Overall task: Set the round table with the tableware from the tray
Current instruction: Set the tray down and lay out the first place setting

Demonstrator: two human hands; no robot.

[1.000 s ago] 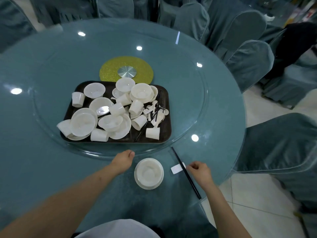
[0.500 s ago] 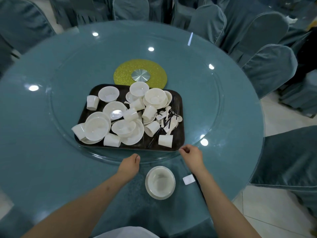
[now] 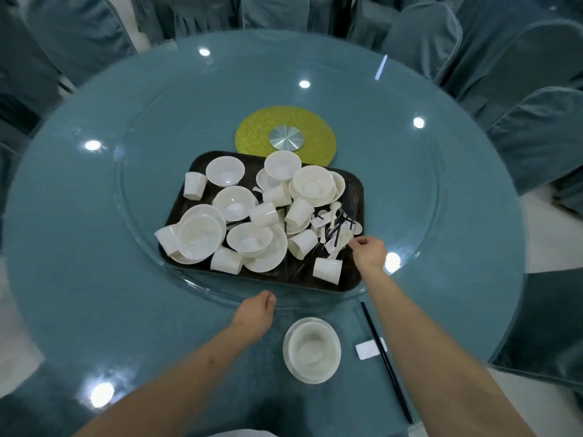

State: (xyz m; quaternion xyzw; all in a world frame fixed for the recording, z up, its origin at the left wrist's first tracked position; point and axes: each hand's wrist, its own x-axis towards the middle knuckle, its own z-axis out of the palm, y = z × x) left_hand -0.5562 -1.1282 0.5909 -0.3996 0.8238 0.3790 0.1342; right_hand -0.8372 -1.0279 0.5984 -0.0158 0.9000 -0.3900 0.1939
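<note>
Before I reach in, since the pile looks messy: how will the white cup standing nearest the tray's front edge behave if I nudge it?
The white cup stands apart from the pile on the dark tray, so it would likely slide or tip freely. It looks small, thin and probably light. It tapers toward one end, so once over it would probably roll in a curve.

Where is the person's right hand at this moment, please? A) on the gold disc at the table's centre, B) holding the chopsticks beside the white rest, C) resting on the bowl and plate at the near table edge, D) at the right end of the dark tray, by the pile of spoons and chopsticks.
D: the right hand reaches over the tray at its right end, fingertips at the spoons and chopsticks.
</note>
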